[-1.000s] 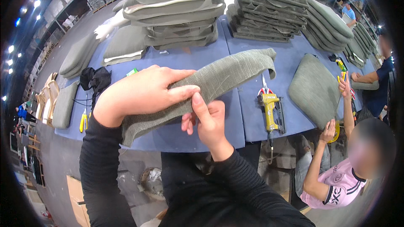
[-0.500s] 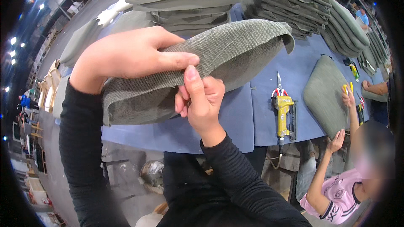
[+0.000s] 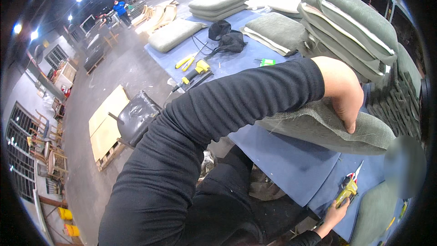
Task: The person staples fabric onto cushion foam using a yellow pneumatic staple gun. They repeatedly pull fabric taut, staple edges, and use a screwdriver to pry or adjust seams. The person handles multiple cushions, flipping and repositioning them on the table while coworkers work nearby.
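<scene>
Head view: the left arm in its black ribbed sleeve (image 3: 218, 105) crosses from the lower left of the frame to the right of centre, where the left hand (image 3: 342, 92) bends down over a grey-green cushion (image 3: 314, 132). That hand is closed on the cushion's upper edge, with one digit pressed against the loose fabric and the remaining fingers mostly hidden behind it. The cushion is at the right of centre, tilted above the blue-covered counter (image 3: 291, 164), its woven cover rucked along the edge; whether its underside touches the surface cannot be told. At the lower right, the right hand (image 3: 334, 215) is wrapped around the body of a yellow staple gun (image 3: 348, 189), and scissors (image 3: 358, 169) with red handles lie just beyond the tool's nose. Another flat cushion (image 3: 374, 212) sits to the right of that hand, near the frame's lower right corner. Toward the top centre, the counter carries a second yellow staple gun (image 3: 196, 73), yellow-handled pliers (image 3: 185, 62), a crumpled black cloth (image 3: 230, 41) and a small green item (image 3: 267, 62). Beyond these rest a single cushion (image 3: 175, 35) and a low stack of cushions (image 3: 217, 4), while a taller stack (image 3: 350, 29) rises at the upper right. On the floor at left of centre stand a black padded seat (image 3: 138, 115) and a pale board (image 3: 107, 118).
</scene>
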